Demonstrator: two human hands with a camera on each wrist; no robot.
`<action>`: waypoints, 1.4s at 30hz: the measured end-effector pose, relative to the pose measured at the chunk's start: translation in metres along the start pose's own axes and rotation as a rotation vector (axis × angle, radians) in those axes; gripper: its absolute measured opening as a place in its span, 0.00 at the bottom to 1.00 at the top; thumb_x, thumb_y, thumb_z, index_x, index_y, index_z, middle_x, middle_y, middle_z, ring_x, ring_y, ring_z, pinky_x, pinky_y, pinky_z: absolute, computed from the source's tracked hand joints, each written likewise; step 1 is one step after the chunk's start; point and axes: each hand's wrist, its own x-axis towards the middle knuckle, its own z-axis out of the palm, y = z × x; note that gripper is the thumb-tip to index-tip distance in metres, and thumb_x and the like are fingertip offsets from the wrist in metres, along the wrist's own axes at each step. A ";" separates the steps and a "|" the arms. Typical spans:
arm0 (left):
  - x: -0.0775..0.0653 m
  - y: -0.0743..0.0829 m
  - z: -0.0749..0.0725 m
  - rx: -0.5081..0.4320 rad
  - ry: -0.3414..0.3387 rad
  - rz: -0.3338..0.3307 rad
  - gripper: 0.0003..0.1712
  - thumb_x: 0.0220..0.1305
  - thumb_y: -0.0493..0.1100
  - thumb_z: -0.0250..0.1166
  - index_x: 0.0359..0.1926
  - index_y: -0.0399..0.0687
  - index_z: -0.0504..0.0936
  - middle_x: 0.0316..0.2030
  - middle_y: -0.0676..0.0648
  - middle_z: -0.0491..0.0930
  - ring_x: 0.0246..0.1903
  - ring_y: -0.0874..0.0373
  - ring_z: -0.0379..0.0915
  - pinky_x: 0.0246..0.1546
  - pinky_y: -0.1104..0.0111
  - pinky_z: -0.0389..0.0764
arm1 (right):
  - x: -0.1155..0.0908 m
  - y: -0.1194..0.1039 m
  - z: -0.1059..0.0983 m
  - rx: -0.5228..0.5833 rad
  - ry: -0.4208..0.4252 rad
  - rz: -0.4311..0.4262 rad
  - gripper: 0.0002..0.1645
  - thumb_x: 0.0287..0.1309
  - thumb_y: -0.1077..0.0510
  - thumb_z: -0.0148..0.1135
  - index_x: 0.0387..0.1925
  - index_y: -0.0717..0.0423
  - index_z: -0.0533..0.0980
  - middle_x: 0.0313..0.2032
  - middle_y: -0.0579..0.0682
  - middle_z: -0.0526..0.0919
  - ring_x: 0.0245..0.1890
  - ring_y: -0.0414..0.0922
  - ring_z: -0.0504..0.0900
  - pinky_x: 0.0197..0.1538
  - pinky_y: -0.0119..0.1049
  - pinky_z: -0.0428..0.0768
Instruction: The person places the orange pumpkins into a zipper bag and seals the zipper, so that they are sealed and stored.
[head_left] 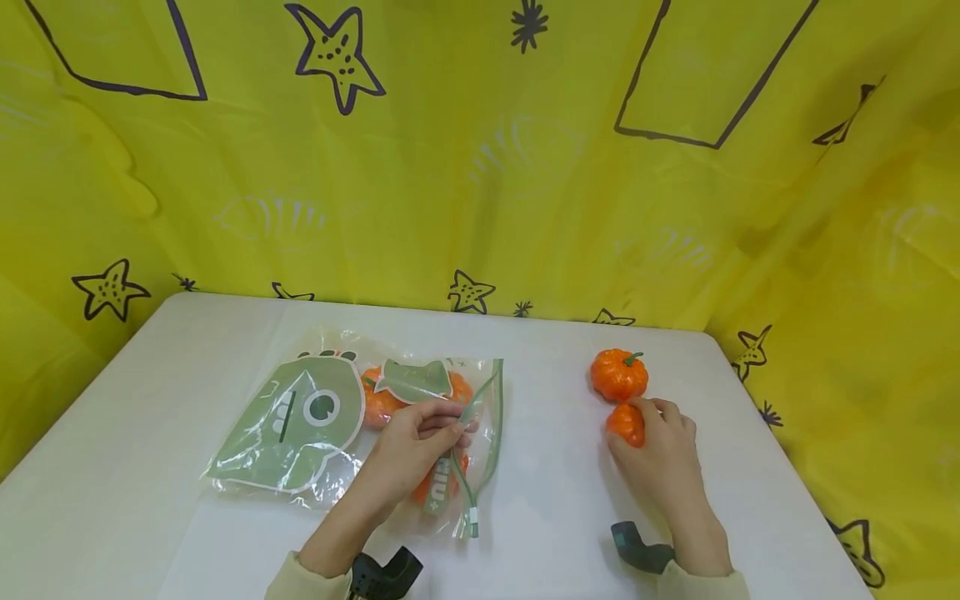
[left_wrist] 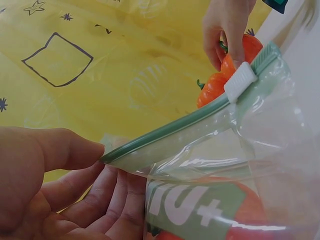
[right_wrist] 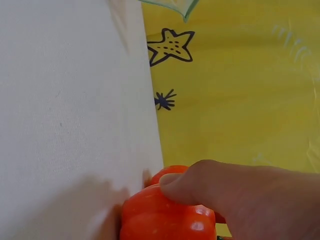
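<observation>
A clear zip bag [head_left: 491,400] with a green cartoon print lies left of the table's middle, with several orange pumpkins [head_left: 381,407] showing inside it. My left hand [head_left: 408,454] pinches the green zip edge [left_wrist: 170,127] of its mouth between thumb and fingers, lifting that edge a little. The mouth is parted, and a white slider [left_wrist: 241,82] sits near its end. On the right, my right hand [head_left: 667,462] grips a small orange pumpkin [head_left: 625,423], the thumb on its near side; its far fingers are partly hidden. Just behind stands another pumpkin [head_left: 617,375] with a green stem.
The white table [head_left: 547,500] ends at a back edge against a yellow curtain [head_left: 420,208] with drawn stars. The curtain also closes off both sides. Dark wrist camera mounts [head_left: 386,575] sit by the cuffs.
</observation>
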 end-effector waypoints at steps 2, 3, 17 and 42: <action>0.001 -0.001 0.000 0.004 -0.001 -0.002 0.17 0.69 0.36 0.60 0.56 0.35 0.77 0.47 0.39 0.82 0.42 0.54 0.84 0.45 0.70 0.85 | 0.000 -0.001 0.000 0.013 -0.017 0.006 0.34 0.59 0.53 0.63 0.64 0.64 0.67 0.63 0.69 0.64 0.61 0.68 0.59 0.59 0.66 0.72; 0.001 -0.002 0.000 0.008 -0.001 -0.002 0.17 0.69 0.36 0.60 0.56 0.35 0.77 0.47 0.39 0.82 0.42 0.54 0.84 0.45 0.70 0.85 | 0.000 -0.002 -0.001 0.022 -0.017 0.003 0.34 0.59 0.54 0.63 0.64 0.64 0.67 0.63 0.68 0.64 0.61 0.67 0.60 0.60 0.66 0.71; 0.001 -0.002 0.001 -0.010 -0.005 -0.007 0.17 0.69 0.36 0.60 0.57 0.35 0.76 0.48 0.39 0.83 0.44 0.52 0.84 0.46 0.70 0.85 | -0.001 -0.010 0.003 0.099 -0.039 -0.202 0.29 0.59 0.55 0.66 0.59 0.62 0.73 0.61 0.63 0.67 0.59 0.63 0.67 0.61 0.65 0.72; 0.001 0.000 -0.001 -0.009 0.011 0.009 0.16 0.69 0.35 0.60 0.56 0.35 0.77 0.46 0.38 0.82 0.43 0.51 0.84 0.45 0.69 0.85 | -0.008 -0.042 0.012 0.240 -0.217 -0.210 0.44 0.56 0.56 0.69 0.70 0.58 0.60 0.69 0.61 0.66 0.69 0.61 0.65 0.70 0.63 0.62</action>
